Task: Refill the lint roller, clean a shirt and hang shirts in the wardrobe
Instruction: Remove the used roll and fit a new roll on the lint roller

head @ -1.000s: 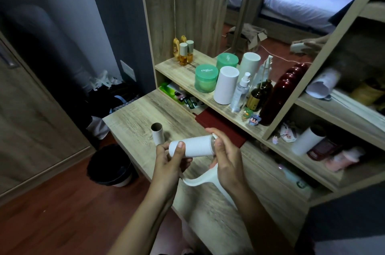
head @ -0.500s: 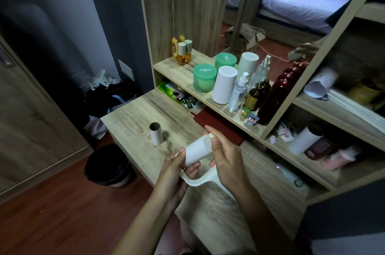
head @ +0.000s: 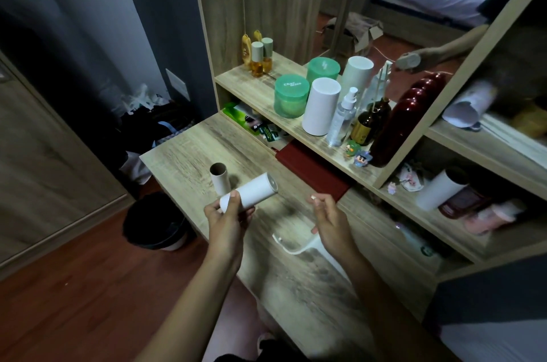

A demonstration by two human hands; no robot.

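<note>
My left hand (head: 228, 219) grips one end of a white lint roll (head: 251, 191), held tilted above the wooden table (head: 189, 148). The roll is apart from the white curved roller handle (head: 296, 247), which sticks out to the left from under my right hand (head: 330, 224). That hand's lower fingers curl round the handle while its thumb and forefinger are raised and touch nothing. An empty cardboard core (head: 219, 179) stands upright on the table just behind the roll. No shirt is in view.
A black bin (head: 154, 224) stands on the floor left of the table. The shelf (head: 266, 95) behind holds green jars, white cylinders, bottles and a dark red flask. A dark red book (head: 310, 172) lies under it. Another white roll (head: 438, 191) lies in the right-hand shelf.
The white roll has come off the handle. My left hand carried it up and to the left, while my right hand let go of the roll and keeps the handle lower right.
</note>
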